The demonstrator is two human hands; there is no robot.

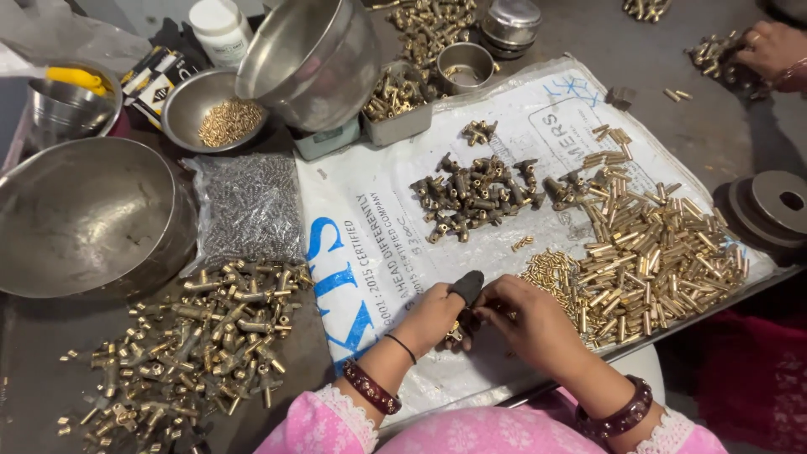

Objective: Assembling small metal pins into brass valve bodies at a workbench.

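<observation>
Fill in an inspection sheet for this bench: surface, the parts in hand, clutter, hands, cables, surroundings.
Surface: dark metal table, partly covered by a white printed woven sack.
Job's things: small brass fitting held between both hands; pile of brass tubes and heap of tiny brass pins by the right hand; dark T-shaped fittings in the middle of the sack.
Clutter: assembled brass fittings heaped at left; large steel bowl; clear bag of grey screws; white plastic bottle.
Hands: left hand, wearing a black thumb guard, and right hand both grip the fitting.
Cables: nothing seen.
Surroundings: another person's hand sorting brass parts at top right.
</observation>
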